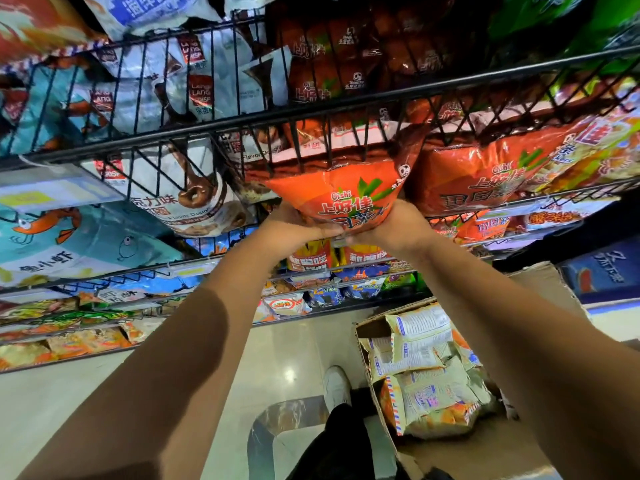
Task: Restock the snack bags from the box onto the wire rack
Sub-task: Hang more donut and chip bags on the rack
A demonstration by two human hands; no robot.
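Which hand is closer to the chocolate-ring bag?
Left. The left hand sits just right of the chocolate-ring bag; right hand is farther right, across the orange bag both grip.

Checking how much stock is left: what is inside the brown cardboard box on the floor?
The brown cardboard box holds a heap of pale yellow snack bags, printed backs up. Its bottom and right side are hidden by bags and the right forearm.

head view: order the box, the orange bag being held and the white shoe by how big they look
1. box
2. orange bag
3. shoe
The bag is nearer the camera, so its true size against the box is unsure.
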